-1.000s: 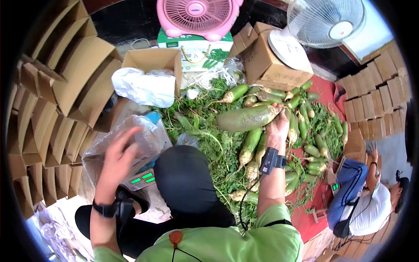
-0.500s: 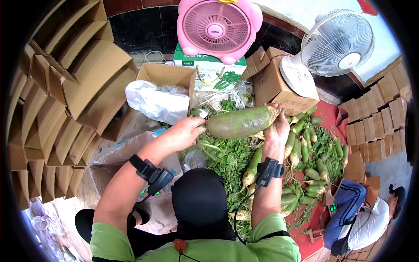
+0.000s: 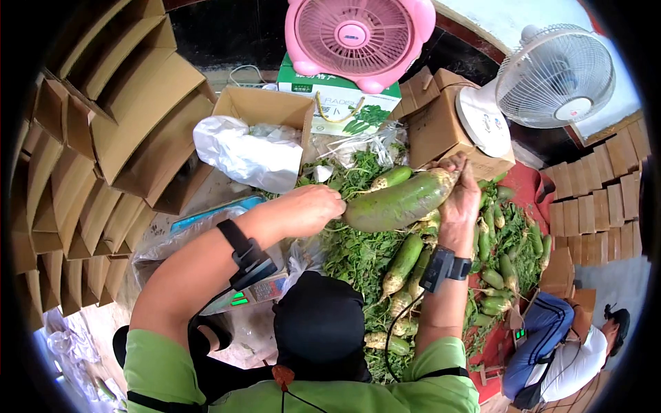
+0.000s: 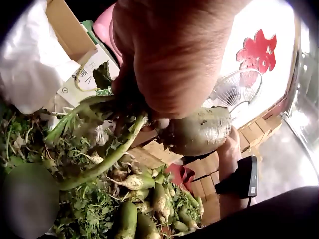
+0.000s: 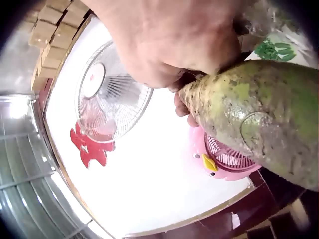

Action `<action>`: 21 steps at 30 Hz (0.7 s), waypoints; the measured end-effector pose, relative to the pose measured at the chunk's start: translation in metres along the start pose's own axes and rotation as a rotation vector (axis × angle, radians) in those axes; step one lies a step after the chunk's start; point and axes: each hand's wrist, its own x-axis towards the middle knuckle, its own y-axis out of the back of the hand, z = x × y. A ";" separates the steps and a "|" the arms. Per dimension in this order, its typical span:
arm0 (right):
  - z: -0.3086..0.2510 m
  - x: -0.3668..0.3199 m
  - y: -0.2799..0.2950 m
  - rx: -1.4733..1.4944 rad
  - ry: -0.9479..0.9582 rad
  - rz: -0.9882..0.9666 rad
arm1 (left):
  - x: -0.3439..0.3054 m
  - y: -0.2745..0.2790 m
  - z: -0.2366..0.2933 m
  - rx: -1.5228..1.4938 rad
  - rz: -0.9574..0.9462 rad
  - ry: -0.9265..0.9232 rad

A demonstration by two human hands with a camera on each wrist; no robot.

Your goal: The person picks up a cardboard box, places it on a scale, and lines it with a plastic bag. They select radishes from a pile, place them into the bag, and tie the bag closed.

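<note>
A large green radish (image 3: 396,205) is held up in front of the body, slightly tilted, its pale tapered tip to the right. My right hand (image 3: 460,194) grips that tip, and in the right wrist view soil marks show on the skin of the radish (image 5: 264,114). At the thick leafy end, my left hand (image 3: 308,210) has its fingers curled. Seen from the left wrist, leaf stems (image 4: 107,164) hang from those fingers, right at the crown of the radish; the fingertips are mostly hidden behind the hand.
Several more radishes (image 3: 403,258) lie on cut leaves (image 3: 351,258) below. A digital scale (image 3: 258,292) with a plastic-lined box stands at left, near stacked cartons (image 3: 148,103). Behind are a pink fan (image 3: 354,34) and a white fan (image 3: 558,79). Another person (image 3: 578,354) sits at right.
My left hand came from above the scale to the leafy end of the radish. The radish, gripped by my right hand throughout, now tilts with its tip higher.
</note>
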 end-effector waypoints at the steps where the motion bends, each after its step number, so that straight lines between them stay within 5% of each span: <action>1: -0.002 0.001 -0.005 -0.062 -0.005 -0.054 | 0.004 -0.001 -0.002 0.017 -0.017 -0.024; 4: -0.005 0.001 -0.031 -0.195 -0.011 -0.140 | 0.014 -0.004 -0.001 0.032 -0.100 -0.057; 6: -0.001 -0.002 -0.052 -0.615 -0.047 -0.218 | 0.017 -0.007 0.003 0.106 -0.134 -0.111; 8: 0.013 -0.006 -0.069 -0.825 -0.127 -0.362 | 0.017 -0.018 0.003 0.138 -0.225 0.034; 16: 0.020 0.002 -0.084 -0.823 0.014 -0.193 | 0.006 0.023 0.011 -0.007 -0.265 0.434; 19: 0.025 0.004 -0.108 -0.745 0.001 -0.368 | -0.050 0.049 0.025 -0.022 0.253 0.361; 21: 0.031 0.001 -0.133 -0.703 -0.007 -0.418 | -0.091 0.073 0.030 -0.084 0.335 0.373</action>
